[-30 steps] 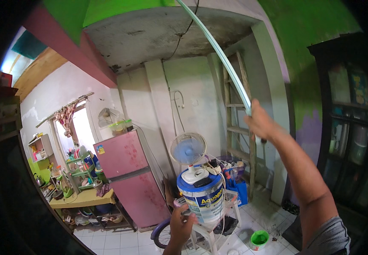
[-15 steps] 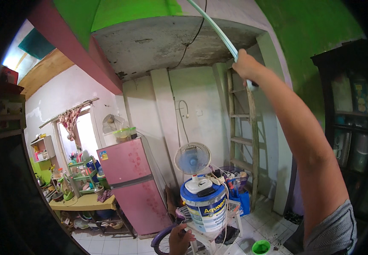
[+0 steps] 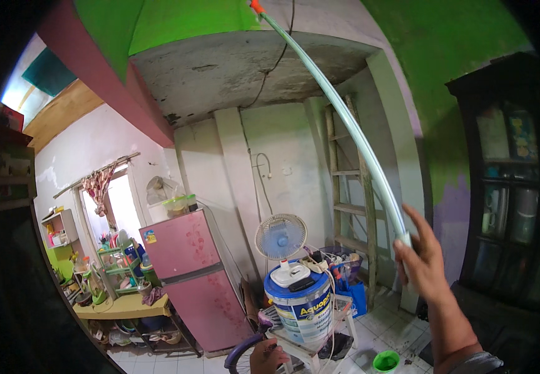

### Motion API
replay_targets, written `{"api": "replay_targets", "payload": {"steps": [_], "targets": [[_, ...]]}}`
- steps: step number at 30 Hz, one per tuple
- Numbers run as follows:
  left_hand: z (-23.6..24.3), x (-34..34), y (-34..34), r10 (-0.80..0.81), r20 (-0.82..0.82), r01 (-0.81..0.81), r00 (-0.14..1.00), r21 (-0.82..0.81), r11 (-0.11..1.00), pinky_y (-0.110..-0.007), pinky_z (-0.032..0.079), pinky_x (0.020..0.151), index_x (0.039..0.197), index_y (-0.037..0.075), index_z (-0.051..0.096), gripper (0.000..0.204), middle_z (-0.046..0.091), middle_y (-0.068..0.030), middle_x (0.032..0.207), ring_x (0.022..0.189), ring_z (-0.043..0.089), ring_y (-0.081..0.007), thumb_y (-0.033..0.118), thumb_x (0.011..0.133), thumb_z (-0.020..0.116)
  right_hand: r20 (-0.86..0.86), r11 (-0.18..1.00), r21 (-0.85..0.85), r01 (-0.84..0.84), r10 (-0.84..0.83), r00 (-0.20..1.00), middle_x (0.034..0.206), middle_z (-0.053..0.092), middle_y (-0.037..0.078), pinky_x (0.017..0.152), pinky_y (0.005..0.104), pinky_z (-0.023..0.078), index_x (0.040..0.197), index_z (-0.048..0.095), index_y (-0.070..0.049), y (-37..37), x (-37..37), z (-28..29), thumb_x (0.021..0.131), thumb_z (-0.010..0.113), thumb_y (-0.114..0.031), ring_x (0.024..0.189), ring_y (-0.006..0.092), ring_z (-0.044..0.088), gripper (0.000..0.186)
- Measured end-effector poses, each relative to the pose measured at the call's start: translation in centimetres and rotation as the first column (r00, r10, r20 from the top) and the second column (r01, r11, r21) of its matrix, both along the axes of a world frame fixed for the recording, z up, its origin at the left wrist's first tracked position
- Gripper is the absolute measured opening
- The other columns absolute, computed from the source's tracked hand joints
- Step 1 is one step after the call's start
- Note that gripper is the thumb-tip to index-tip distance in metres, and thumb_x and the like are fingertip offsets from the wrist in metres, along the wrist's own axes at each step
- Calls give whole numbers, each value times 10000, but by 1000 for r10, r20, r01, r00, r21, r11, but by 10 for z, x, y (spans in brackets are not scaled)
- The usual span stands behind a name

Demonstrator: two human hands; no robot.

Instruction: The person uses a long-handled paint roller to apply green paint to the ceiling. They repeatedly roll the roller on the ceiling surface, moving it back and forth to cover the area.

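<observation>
My right hand [image 3: 422,258] grips the bottom of a long pale pole [image 3: 360,140] at the right, thumb around it and index finger raised. The pole slants up to an orange end piece [image 3: 257,7] by the painted green and white band overhead. My left hand [image 3: 265,356] is low at the bottom centre with curled fingers, beside a purple bicycle [image 3: 237,355] and below a large blue-lidded bucket [image 3: 299,320]; what it holds, if anything, is unclear. The bucket stands on a white plastic stool [image 3: 344,324] and bears a table fan [image 3: 280,237].
A pink refrigerator [image 3: 182,249] and cluttered yellow counter [image 3: 120,308] are at left. A wooden ladder [image 3: 338,206] leans in the alcove beside blue bags [image 3: 354,296]. A dark glass cabinet [image 3: 500,174] stands right; a green pail [image 3: 386,361] sits on the tiled floor.
My right hand has dropped from high up to a lower position on the right, and the pole's orange end has come into view at the top. My left hand is lower than a second ago.
</observation>
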State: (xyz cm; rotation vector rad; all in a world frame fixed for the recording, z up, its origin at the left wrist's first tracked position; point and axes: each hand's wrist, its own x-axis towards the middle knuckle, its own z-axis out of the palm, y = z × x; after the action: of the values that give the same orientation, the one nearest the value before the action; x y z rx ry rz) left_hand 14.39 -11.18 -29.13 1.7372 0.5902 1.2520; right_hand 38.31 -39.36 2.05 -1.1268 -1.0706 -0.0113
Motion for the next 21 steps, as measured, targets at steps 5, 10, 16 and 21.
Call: {"api": "replay_targets", "payload": {"steps": [5,10,16,21], "targets": [[-5,1,-6,34,50,-38,998,82,996,-255,559,592,1164,5,576,245,639,-90,909,701,677,-170,58,927,607,256,983,-17,183,-173,951,976,651,108,633,295,494,1472,361,-17,2,-15,-46,971,552,-55,743,130,609,538],[-8,-1,0,3,-8,-2,1000,110,994,-269,571,602,1172,-5,565,245,624,-87,909,708,675,-172,42,932,591,459,928,138,346,-370,808,1104,640,312,862,397,501,1475,361,-58,30,-1,-33,952,564,-53,1056,415,638,561],[-4,-9,-11,-24,-21,24,999,20,1000,-294,585,619,1183,-18,551,252,624,-99,913,716,672,-179,44,939,577,486,909,190,370,-415,769,1130,591,352,873,444,491,1476,368,-86,91,34,45,950,570,-103,1070,483,581,564],[-3,-3,-6,-46,-35,45,998,-34,998,-300,581,618,1191,-28,546,265,633,-106,901,709,661,-174,54,941,578,471,889,207,409,-457,754,995,617,268,766,409,485,1471,386,-82,115,52,141,952,566,-158,861,353,607,555]]}}
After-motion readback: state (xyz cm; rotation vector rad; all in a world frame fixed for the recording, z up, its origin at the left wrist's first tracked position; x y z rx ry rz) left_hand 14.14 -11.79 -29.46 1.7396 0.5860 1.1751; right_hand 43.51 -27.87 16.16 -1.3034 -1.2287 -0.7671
